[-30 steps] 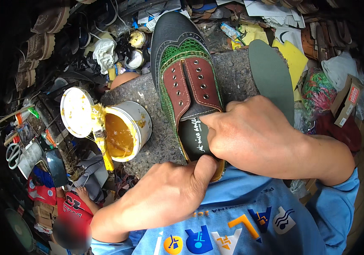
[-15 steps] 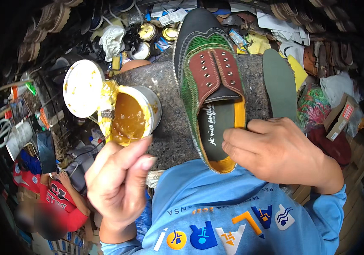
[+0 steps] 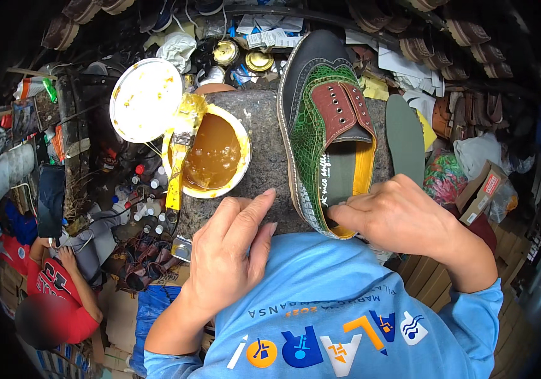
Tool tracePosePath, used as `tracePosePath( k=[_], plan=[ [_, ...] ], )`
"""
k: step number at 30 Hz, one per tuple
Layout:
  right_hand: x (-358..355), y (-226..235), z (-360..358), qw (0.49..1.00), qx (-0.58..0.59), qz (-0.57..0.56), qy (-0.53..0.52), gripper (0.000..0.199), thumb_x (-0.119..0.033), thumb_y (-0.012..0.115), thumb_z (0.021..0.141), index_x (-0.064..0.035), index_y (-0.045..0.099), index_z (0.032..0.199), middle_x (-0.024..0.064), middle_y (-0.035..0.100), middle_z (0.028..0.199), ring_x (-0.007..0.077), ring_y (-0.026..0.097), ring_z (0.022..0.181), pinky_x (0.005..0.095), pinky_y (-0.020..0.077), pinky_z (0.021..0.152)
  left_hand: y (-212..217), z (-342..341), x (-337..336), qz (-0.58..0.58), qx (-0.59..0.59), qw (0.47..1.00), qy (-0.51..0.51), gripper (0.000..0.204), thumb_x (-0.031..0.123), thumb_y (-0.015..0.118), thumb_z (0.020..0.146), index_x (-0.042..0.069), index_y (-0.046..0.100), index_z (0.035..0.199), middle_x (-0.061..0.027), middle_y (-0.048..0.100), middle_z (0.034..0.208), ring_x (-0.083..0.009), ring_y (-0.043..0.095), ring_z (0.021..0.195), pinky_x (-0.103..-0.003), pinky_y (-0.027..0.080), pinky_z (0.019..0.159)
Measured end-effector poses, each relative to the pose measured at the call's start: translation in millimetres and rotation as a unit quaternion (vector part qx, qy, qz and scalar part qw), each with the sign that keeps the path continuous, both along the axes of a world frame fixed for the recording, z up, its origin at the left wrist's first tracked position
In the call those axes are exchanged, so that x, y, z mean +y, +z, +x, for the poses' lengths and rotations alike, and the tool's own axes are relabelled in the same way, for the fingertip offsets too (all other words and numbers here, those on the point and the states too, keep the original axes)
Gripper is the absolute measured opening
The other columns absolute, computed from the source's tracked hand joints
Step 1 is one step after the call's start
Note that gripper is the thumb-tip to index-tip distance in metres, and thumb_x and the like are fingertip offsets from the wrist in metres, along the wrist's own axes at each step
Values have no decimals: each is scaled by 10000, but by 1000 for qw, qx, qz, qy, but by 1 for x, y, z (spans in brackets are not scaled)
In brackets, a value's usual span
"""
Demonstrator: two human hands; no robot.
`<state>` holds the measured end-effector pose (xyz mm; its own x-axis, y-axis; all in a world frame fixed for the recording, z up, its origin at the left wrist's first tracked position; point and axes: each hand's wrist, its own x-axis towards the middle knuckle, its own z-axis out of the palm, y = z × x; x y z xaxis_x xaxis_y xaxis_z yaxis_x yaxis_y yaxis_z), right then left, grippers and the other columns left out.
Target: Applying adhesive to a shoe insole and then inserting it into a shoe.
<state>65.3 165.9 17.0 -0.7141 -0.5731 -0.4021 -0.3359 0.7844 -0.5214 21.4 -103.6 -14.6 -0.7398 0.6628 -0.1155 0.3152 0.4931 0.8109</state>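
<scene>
A wingtip shoe [image 3: 338,101] in black, green scale-patterned and dark red leather rests on the dark, rough work surface, toe pointing away. My right hand [image 3: 397,211] grips its heel opening, with fingertips reaching inside over the grey-green insole [image 3: 342,170]; the fingertips are partly hidden. Left of the shoe, my left hand [image 3: 229,246] holds nothing, its fingers stretched and slightly apart just short of the heel. Beyond that hand stands a can [image 3: 247,151] of amber glue. A yellow-smeared brush [image 3: 178,170] lies across the can's rim, beside a round white lid [image 3: 146,101].
A loose grey-green sole piece [image 3: 405,139] lies right of the shoe. Small tins [image 3: 259,60], papers and rags crowd the far side. Small bottles [image 3: 150,208] stand at lower left, near another person in a red shirt [image 3: 62,284]. An open cardboard box [image 3: 482,192] sits at right.
My left hand has moved away from the can's rim toward the shoe heel. The shoe has tipped slightly, showing more of its green left side; my right hand stays at its heel.
</scene>
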Motion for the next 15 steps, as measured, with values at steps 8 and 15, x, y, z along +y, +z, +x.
tracePosePath(
  k=[8,15],
  plan=[
    [21,2,-3,982,64,-146,-96,504,-204,852,669,-79,673,1123,50,682,938,280,714,848,423,570,642,-9,2,-10,17,46,999,-3,366,-123,704,837,-1,723,1182,-124,629,853,-251,627,684,-329,511,627],
    [35,-26,49,889,193,-285,-302,716,-283,953,680,-29,589,1242,251,586,1333,369,646,1149,413,525,960,-10,11,-17,-70,8,998,5,364,-93,696,872,-2,713,1224,-95,541,735,-214,543,627,-304,444,585]
  ],
)
